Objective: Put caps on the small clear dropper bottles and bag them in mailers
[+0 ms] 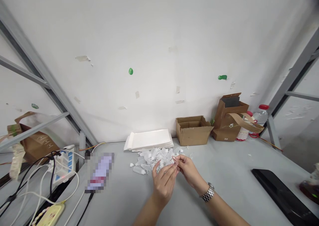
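Observation:
A heap of small translucent plastic bottles (149, 156) and white bits that look like caps lies on the grey table (124, 199). One small bottle (139, 170) rests on its side at the heap's left edge. My left hand (163, 183) is at the near edge of the heap, its fingers bent and pinched together. Against its fingertips, my right hand (190, 171) pinches too, with a metal-band watch (208, 192) on the wrist. A small whitish piece shows between the fingertips, mostly covered, so its kind is unclear.
Behind the heap lie stacked white envelopes or sheets (151, 139) and an open cardboard box (194, 134). Farther right stand a brown paper bag (225, 126) and red-capped bottles (261, 114). A black object (281, 194) lies right; a blurred phone-like shape (101, 173), cables and power strip (65, 164) are left.

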The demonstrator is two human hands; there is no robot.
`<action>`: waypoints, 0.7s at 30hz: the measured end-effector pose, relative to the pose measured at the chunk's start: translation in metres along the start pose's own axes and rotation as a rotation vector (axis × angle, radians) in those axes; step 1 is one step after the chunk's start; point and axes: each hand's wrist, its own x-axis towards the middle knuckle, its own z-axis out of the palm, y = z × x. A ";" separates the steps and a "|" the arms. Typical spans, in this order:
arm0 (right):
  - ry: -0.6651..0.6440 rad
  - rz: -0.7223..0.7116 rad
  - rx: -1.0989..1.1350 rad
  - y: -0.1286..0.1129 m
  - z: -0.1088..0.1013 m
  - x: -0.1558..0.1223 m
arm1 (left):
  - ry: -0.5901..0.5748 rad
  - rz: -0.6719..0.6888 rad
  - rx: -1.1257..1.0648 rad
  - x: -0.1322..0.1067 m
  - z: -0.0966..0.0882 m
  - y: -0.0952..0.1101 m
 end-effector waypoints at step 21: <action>-0.013 -0.162 -0.203 -0.007 -0.009 0.004 | -0.094 -1.107 -0.887 0.020 0.006 -0.014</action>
